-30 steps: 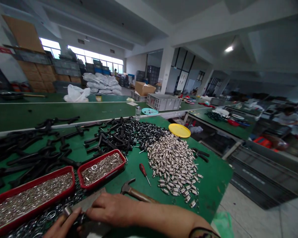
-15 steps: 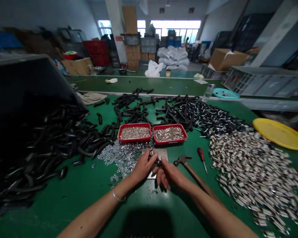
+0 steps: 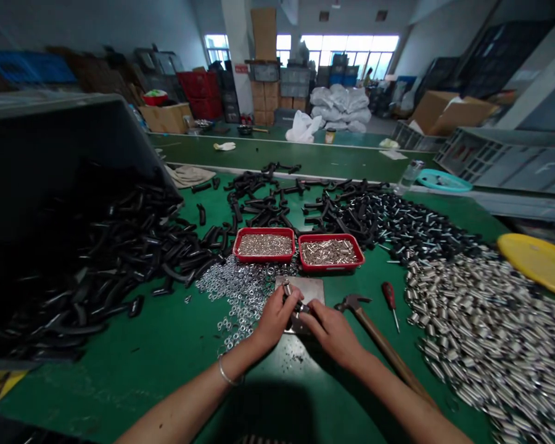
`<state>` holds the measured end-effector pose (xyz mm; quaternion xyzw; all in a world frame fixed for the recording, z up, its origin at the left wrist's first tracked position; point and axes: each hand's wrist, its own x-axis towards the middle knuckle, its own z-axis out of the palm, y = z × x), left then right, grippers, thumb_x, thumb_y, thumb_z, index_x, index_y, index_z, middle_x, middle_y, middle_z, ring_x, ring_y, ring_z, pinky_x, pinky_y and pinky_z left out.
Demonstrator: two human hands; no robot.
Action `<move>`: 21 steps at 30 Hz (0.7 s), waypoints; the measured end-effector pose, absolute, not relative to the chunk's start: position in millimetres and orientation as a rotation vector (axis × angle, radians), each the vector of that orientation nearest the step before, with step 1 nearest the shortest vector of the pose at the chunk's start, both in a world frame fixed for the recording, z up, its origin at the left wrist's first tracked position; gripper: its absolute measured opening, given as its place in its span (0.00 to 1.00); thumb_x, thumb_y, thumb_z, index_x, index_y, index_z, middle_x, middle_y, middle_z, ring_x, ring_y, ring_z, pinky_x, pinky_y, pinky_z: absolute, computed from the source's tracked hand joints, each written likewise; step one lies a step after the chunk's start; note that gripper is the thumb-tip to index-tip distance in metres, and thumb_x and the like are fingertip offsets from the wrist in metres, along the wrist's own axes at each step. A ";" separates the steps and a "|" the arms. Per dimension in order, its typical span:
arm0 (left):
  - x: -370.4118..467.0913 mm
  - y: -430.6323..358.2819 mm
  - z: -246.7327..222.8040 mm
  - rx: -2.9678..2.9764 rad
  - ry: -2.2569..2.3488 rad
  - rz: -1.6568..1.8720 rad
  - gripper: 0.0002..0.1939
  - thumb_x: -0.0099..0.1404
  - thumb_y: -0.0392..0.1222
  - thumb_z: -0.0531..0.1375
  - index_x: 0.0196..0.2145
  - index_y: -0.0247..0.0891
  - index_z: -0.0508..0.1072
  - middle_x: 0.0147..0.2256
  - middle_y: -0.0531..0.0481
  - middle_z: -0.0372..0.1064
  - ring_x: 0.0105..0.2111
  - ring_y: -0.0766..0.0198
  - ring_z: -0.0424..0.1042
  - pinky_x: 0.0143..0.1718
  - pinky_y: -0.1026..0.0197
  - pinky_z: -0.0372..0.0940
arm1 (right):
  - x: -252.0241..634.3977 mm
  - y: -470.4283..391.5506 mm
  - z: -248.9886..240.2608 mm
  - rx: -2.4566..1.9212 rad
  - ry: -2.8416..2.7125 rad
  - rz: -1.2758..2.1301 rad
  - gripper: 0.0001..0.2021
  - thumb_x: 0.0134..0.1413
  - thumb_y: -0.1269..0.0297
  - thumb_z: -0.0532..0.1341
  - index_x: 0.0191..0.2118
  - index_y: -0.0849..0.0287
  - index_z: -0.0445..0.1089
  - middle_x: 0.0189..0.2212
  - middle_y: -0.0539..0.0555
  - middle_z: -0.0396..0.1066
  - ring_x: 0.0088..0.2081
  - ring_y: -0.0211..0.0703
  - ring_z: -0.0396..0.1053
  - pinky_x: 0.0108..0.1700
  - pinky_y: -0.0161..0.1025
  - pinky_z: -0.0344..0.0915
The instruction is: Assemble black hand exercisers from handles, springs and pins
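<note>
My left hand (image 3: 274,314) is closed around a small black part with a metal spring (image 3: 287,288) sticking up at its top. The fingers of my right hand (image 3: 332,330) pinch the right end of the same part (image 3: 301,306). Both hands are over a flat metal plate (image 3: 315,288) on the green table. Beyond the plate stand two red trays, the left one (image 3: 264,259) with tiny metal pieces, the right one (image 3: 332,267) with small pins. A hammer (image 3: 374,333) lies to the right of my right hand.
Loose nuts (image 3: 240,296) spread left of the plate. A red screwdriver (image 3: 390,299) lies beyond the hammer. Springs (image 3: 485,327) are heaped at the right, black handles (image 3: 166,246) at the left by a tipped dark bin. A yellow lid (image 3: 536,262) sits at the right edge.
The view has shifted, so the scene sits further right. My right hand has turned, its loosely spread lower fingers now curled in, and the spring end of the part shows more.
</note>
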<state>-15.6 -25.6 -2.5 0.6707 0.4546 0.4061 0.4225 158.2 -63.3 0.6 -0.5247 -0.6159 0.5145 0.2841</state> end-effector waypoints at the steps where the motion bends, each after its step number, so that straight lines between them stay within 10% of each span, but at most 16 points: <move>1: -14.4 -26.3 -2.3 1.713 1.109 1.035 0.13 0.73 0.48 0.50 0.39 0.38 0.68 0.38 0.46 0.69 0.40 0.59 0.69 0.47 0.56 0.64 | 158.4 -64.1 0.7 -1.361 -1.639 1.528 0.27 0.63 0.38 0.47 0.34 0.59 0.67 0.24 0.55 0.73 0.19 0.38 0.66 0.21 0.34 0.59; 3: -11.9 -27.7 -1.9 1.822 1.036 1.056 0.11 0.72 0.48 0.51 0.38 0.39 0.68 0.39 0.45 0.68 0.44 0.58 0.68 0.51 0.55 0.62 | 158.2 -65.7 1.7 -1.261 -1.580 1.741 0.31 0.65 0.39 0.39 0.37 0.60 0.68 0.22 0.53 0.71 0.15 0.38 0.63 0.18 0.35 0.59; 8: -7.4 -31.6 -4.7 1.573 1.208 1.095 0.13 0.73 0.49 0.49 0.39 0.38 0.67 0.37 0.46 0.68 0.40 0.58 0.69 0.46 0.56 0.64 | 153.3 -69.2 6.1 -1.265 -1.463 1.175 0.19 0.54 0.49 0.65 0.44 0.57 0.67 0.36 0.55 0.72 0.33 0.42 0.71 0.35 0.40 0.70; 13: -10.5 -35.6 -7.0 1.798 1.111 1.108 0.10 0.72 0.47 0.52 0.37 0.39 0.67 0.39 0.45 0.67 0.43 0.58 0.68 0.50 0.54 0.62 | 149.8 -72.1 -0.3 -1.124 -1.166 1.711 0.17 0.61 0.46 0.57 0.38 0.56 0.62 0.26 0.49 0.68 0.20 0.36 0.64 0.23 0.37 0.66; 17: -8.9 -37.3 -10.0 1.589 1.232 1.118 0.13 0.73 0.48 0.48 0.40 0.38 0.66 0.36 0.47 0.68 0.38 0.59 0.69 0.43 0.56 0.64 | 146.9 -73.1 -3.0 -1.184 -1.257 1.346 0.17 0.53 0.52 0.67 0.41 0.56 0.66 0.33 0.51 0.71 0.30 0.39 0.70 0.33 0.37 0.69; 21: -8.1 -40.2 -4.8 1.751 1.198 1.153 0.10 0.72 0.46 0.50 0.38 0.39 0.66 0.37 0.46 0.67 0.41 0.58 0.68 0.47 0.55 0.62 | 143.6 -77.1 -2.0 -1.136 -1.137 1.594 0.17 0.59 0.46 0.59 0.36 0.55 0.62 0.24 0.47 0.68 0.18 0.36 0.62 0.20 0.34 0.61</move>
